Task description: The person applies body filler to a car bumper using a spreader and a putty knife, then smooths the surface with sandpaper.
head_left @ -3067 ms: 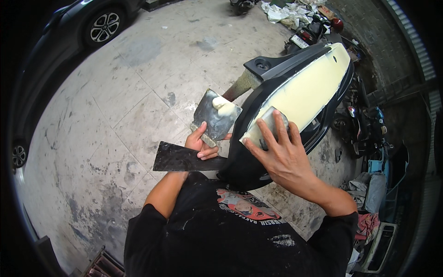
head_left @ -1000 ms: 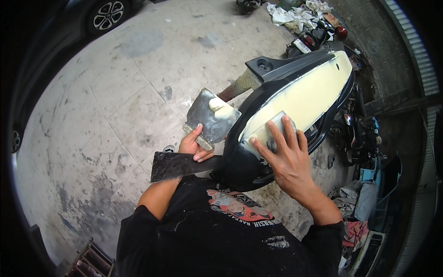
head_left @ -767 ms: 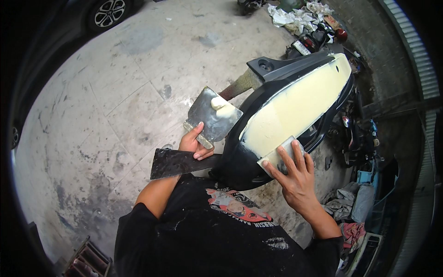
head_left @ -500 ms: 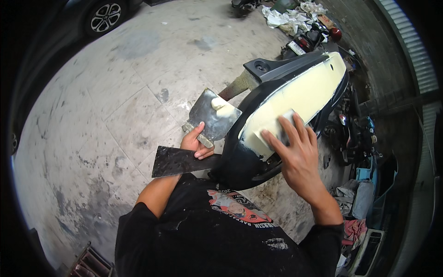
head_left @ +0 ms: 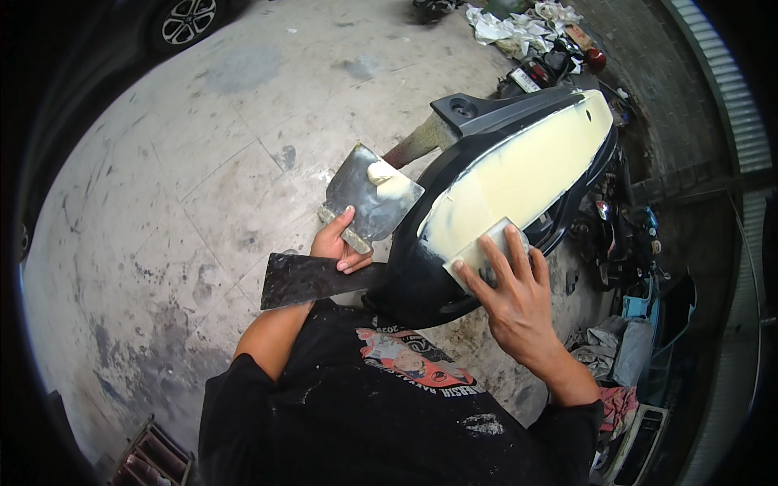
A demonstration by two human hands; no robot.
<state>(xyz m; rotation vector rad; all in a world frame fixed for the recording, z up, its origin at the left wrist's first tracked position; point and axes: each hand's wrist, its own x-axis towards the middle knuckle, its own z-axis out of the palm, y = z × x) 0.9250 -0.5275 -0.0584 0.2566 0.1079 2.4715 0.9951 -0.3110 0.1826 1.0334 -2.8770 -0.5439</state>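
A black motorcycle body panel (head_left: 421,235) slants up to the right, its long middle face coated in pale yellow putty (head_left: 527,166). My right hand (head_left: 519,304) grips a thin, flat spreader (head_left: 472,257), fingers spread across it, pressed on the coat's near lower end. To the left, my left hand (head_left: 334,243) is closed around the thick edge of a grey metal putty knife (head_left: 369,202). A lump of pale putty (head_left: 379,172) rests on that blade. Across my left wrist lies a flat black piece (head_left: 304,279) that appears to meet the panel's near end.
Stained concrete floor (head_left: 219,170) stretches to the left. A dark car's wheel (head_left: 188,20) shows at the far left. Motorcycles (head_left: 608,219), crumpled white paper (head_left: 506,32) and grey cloths (head_left: 604,344) line the right side. A slatted frame (head_left: 154,458) stands near lower left.
My right hand and the spreader have moved slightly down toward the panel's near edge, exposing more of the putty. My left hand keeps hold of the putty knife, almost in place.
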